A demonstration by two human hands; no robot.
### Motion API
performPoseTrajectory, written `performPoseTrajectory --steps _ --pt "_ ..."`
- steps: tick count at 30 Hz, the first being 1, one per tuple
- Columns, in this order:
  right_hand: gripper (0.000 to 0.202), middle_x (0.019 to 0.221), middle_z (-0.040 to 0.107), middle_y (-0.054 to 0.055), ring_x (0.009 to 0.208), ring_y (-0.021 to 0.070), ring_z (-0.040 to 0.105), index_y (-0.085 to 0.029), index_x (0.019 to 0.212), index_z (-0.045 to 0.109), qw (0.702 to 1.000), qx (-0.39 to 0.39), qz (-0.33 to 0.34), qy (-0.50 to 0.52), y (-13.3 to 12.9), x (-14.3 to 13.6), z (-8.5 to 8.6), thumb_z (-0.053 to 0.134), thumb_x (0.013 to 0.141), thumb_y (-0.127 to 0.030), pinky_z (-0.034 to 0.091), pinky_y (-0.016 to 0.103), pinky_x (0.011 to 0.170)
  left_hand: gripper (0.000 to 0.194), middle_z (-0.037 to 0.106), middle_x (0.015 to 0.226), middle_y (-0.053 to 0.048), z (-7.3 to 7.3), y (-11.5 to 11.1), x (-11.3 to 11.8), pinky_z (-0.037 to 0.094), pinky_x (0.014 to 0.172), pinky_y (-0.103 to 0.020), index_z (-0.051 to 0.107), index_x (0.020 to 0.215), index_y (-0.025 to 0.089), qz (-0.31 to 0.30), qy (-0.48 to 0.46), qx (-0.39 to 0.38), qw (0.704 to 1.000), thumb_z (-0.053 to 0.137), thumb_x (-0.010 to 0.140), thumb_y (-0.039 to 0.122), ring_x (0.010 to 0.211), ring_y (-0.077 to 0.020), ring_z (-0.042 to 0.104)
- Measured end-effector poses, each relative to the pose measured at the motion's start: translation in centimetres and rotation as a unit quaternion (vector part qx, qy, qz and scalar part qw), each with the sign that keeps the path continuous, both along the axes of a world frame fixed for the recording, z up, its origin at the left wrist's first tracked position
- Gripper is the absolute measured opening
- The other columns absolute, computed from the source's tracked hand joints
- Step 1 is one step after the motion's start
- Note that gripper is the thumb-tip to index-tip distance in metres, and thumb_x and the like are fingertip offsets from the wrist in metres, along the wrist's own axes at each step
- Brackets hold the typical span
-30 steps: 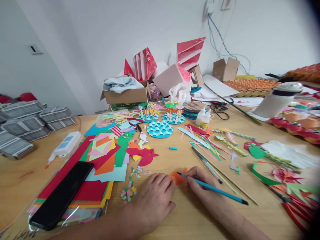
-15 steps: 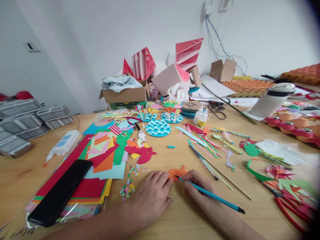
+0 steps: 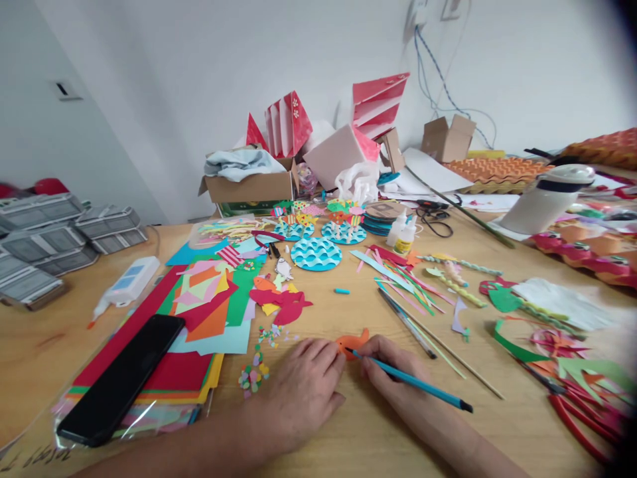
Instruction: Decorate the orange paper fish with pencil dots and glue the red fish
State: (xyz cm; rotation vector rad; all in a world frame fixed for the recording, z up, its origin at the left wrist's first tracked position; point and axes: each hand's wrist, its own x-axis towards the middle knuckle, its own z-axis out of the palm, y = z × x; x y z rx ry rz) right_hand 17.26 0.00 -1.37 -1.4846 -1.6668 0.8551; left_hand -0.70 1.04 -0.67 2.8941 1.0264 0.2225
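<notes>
An orange paper fish [image 3: 354, 344] lies flat on the wooden table between my hands. The fingertips of my left hand [image 3: 311, 382] rest on its left end, with the fingers stretched out and the palm down. My right hand [image 3: 393, 368] is closed around a blue felt-tip pen [image 3: 423, 383]. The pen's dark tip touches the left part of the fish, or hovers just over it. Its blue cap [image 3: 342, 291] lies on the table beyond the fish. Paper dots [image 3: 253, 375] are scattered left of my left hand.
On the left, a black phone [image 3: 122, 378] lies on stacked coloured paper [image 3: 94, 372], near a glue gun [image 3: 127, 285]. Red-handled scissors [image 3: 572, 418] and paper scraps are on the right. A thin stick [image 3: 462, 362] lies beside my right hand. Wavy blue discs [image 3: 316, 254] and glue bottles [image 3: 405, 236] stand behind.
The pen tip has shifted slightly left along the fish, and the pen's back end has moved left and up. My left hand stays in place. The camera view has shifted a little.
</notes>
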Motion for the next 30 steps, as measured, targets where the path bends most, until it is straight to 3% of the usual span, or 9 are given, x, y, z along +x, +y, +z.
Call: performPoseTrajectory --steps 5,11,30 --pt "0.010 0.052 0.050 -0.004 0.047 0.0100 0.043 -0.020 0.071 0.052 1.000 -0.007 -0.006 0.008 -0.10 -0.25 0.46 0.044 0.073 -0.025 0.034 0.022 0.047 0.037 0.050 0.119 -0.008 0.03 0.10 -0.02 0.032 0.098 -0.035 0.048 0.114 0.013 0.002 0.000 0.002 1.000 0.054 0.083 0.031 0.111 -0.0218 0.042" --pt "0.009 0.051 0.049 -0.005 0.046 0.0094 0.043 -0.019 0.070 0.054 1.000 -0.010 0.019 -0.003 0.27 0.15 -0.13 0.046 0.071 -0.023 0.033 0.021 0.046 0.040 0.050 0.120 -0.008 0.06 0.07 -0.09 0.031 0.099 -0.035 0.048 0.115 0.012 0.000 -0.005 -0.003 1.000 0.057 0.082 0.031 0.110 -0.0216 0.042" --pt "0.008 0.054 0.052 -0.004 0.048 0.0096 0.044 -0.019 0.070 0.052 1.000 0.002 0.031 0.002 0.26 0.16 -0.04 0.044 0.072 -0.021 0.036 0.021 0.047 0.030 0.051 0.118 -0.007 -0.06 0.09 -0.14 0.032 0.099 -0.036 0.052 0.109 0.015 0.001 -0.002 -0.004 1.000 0.054 0.083 0.029 0.112 -0.0214 0.042"
